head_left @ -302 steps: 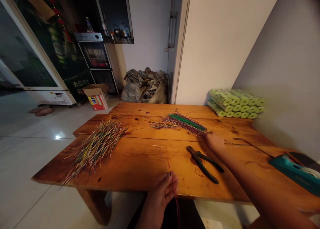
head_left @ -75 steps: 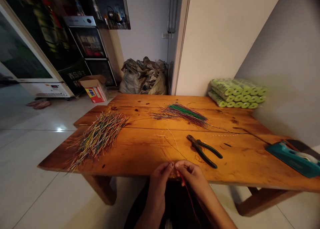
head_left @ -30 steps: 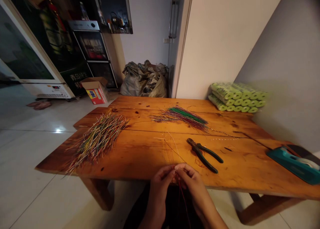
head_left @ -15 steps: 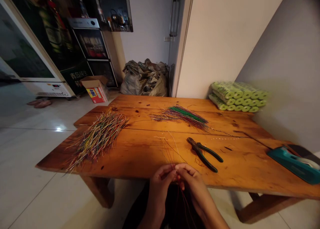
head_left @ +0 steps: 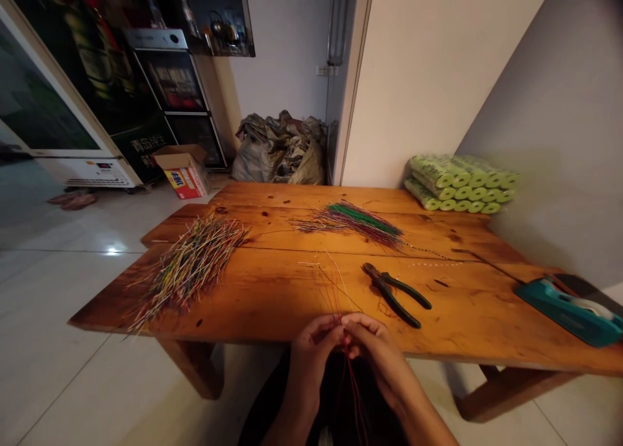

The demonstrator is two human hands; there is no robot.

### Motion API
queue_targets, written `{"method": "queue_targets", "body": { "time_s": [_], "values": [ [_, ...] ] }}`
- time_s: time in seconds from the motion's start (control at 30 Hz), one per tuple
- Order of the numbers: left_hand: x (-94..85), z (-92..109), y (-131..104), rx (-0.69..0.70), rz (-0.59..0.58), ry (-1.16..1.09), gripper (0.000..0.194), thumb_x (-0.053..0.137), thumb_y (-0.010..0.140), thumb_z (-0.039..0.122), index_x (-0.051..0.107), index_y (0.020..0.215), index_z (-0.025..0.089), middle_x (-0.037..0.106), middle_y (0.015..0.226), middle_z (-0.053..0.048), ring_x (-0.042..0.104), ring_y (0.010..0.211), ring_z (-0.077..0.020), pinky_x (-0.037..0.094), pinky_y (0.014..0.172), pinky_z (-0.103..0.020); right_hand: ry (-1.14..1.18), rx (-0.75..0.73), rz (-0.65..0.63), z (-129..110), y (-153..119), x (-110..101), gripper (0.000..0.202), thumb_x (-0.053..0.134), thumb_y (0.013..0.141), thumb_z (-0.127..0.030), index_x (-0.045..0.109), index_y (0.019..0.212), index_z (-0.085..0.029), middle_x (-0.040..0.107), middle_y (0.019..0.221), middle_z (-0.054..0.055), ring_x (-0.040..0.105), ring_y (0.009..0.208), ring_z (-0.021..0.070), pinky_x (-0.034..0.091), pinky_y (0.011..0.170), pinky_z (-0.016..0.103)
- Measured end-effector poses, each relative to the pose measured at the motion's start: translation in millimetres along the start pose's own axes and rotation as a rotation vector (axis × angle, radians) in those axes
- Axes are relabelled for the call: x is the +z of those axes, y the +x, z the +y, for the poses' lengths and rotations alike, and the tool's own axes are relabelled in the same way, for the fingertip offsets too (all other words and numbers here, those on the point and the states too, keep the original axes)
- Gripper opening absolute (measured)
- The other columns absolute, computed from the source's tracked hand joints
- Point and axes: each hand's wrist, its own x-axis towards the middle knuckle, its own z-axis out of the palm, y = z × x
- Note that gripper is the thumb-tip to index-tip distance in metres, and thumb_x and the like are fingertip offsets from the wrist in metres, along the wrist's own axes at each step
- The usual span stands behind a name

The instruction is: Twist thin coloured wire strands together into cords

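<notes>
Thin red wires (head_left: pixel 354 394) run between my two hands, with their upper ends fanning out over the tabletop and their lower ends hanging toward my lap. My left hand (head_left: pixel 315 352) pinches them between thumb and forefinger at the table's near edge. My right hand (head_left: pixel 372 342) pinches the same wires right beside it, so the fingertips nearly meet. The exact grip point is hidden by the fingers. Pliers (head_left: pixel 394 293) with dark green handles lie just beyond my right hand. A few loose pale wires (head_left: pixel 335 271) lie in front of my hands.
On the wooden table (head_left: pixel 272 284), a pile of multicoloured wires (head_left: pixel 197 261) lies left and a green-and-purple wire bundle (head_left: pixel 365 222) lies toward the back. A teal tape dispenser (head_left: pixel 569 309) stands at right; green-wrapped rolls (head_left: pixel 457 183) are stacked at the far right corner.
The view has shifted slightly. Both hands stay together in the same pinch on the red wires, and the hanging wire ends have swayed a little.
</notes>
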Motion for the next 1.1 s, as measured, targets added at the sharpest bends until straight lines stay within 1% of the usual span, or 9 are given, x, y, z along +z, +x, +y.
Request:
{"method": "queue_targets", "body": {
  "time_s": [0.07, 0.2, 0.3, 0.47, 0.6, 0.73, 0.87, 1.1],
  "values": [
    [-2.4, -1, 2, 0.007, -0.025, 0.024, 0.014, 0.072, 0.063, 0.022, 0.072, 0.077, 0.018, 0.073, 0.072, -0.003, 0.065, 0.066, -0.0142, 0.05, 0.065, -0.023, -0.02, 0.009, -0.016, -2, 0, -3, 0.022, 0.072, 0.067, -0.036, 0.068, 0.07, -0.014, 0.06, 0.058, -0.001, 0.053, 0.053, 0.0078, 0.041, 0.048, 0.016],
    [-7.1, -3, 6, -0.014, -0.038, 0.081, 0.017, 0.075, 0.058, 0.019, 0.072, 0.075, 0.017, 0.074, 0.076, -0.004, 0.066, 0.074, -0.0171, 0.05, 0.069, -0.024, -0.081, 0.037, -0.032, -7, -2, -7, 0.026, 0.073, 0.065, -0.039, 0.068, 0.067, -0.014, 0.062, 0.058, 0.0, 0.055, 0.053, 0.0077, 0.043, 0.049, 0.016],
    [-7.1, -3, 6, -0.009, -0.054, 0.086, 0.016, 0.075, 0.058, 0.02, 0.072, 0.074, 0.017, 0.073, 0.077, -0.004, 0.066, 0.076, -0.0172, 0.049, 0.07, -0.024, -0.095, 0.024, -0.034, -11, -5, -6, 0.028, 0.074, 0.063, -0.04, 0.068, 0.066, -0.013, 0.062, 0.059, 0.0, 0.055, 0.054, 0.0076, 0.044, 0.052, 0.016],
    [-3.0, 1, 2, -0.024, -0.085, 0.031, 0.015, 0.075, 0.059, 0.022, 0.071, 0.072, 0.017, 0.072, 0.071, -0.002, 0.064, 0.068, -0.014, 0.048, 0.066, -0.022, -0.105, -0.016, -0.015, -12, -9, -2, 0.028, 0.073, 0.065, -0.041, 0.064, 0.063, -0.014, 0.059, 0.057, -0.002, 0.054, 0.053, 0.0067, 0.044, 0.052, 0.016],
    [-2.2, 3, 0, -0.014, -0.12, 0.043, 0.013, 0.073, 0.061, 0.022, 0.07, 0.072, 0.016, 0.071, 0.07, -0.002, 0.063, 0.067, -0.0139, 0.048, 0.067, -0.023, -0.115, -0.042, -0.022, -10, -9, -2, 0.029, 0.072, 0.065, -0.042, 0.062, 0.063, -0.015, 0.058, 0.056, -0.003, 0.054, 0.052, 0.0068, 0.044, 0.052, 0.017],
    [-2.4, 2, 0, -0.016, -0.156, 0.039, 0.012, 0.071, 0.063, 0.022, 0.068, 0.074, 0.016, 0.07, 0.065, -0.001, 0.062, 0.061, -0.0131, 0.048, 0.064, -0.023, -0.151, -0.092, -0.012, -11, -8, -3, 0.032, 0.072, 0.064, -0.045, 0.061, 0.062, -0.016, 0.057, 0.056, -0.004, 0.054, 0.05, 0.0077, 0.045, 0.051, 0.019],
    [-2.3, 3, -1, -0.018, -0.139, 0.1, 0.014, 0.072, 0.062, 0.019, 0.066, 0.075, 0.015, 0.069, 0.066, -0.001, 0.063, 0.063, -0.0126, 0.048, 0.062, -0.021, -0.181, -0.165, 0.022, -10, -7, -3, 0.033, 0.072, 0.062, -0.047, 0.059, 0.061, -0.016, 0.054, 0.058, -0.004, 0.054, 0.05, 0.0078, 0.044, 0.05, 0.02],
    [-2.2, 4, -3, 0.019, -0.122, 0.202, 0.015, 0.071, 0.062, 0.017, 0.062, 0.074, 0.015, 0.067, 0.063, 0.001, 0.063, 0.061, -0.0123, 0.047, 0.061, -0.021, -0.254, -0.245, 0.047, -5, -5, -7, 0.029, 0.071, 0.065, -0.044, 0.059, 0.063, -0.017, 0.05, 0.06, -0.005, 0.051, 0.049, 0.0075, 0.041, 0.049, 0.021]
  ]
}}
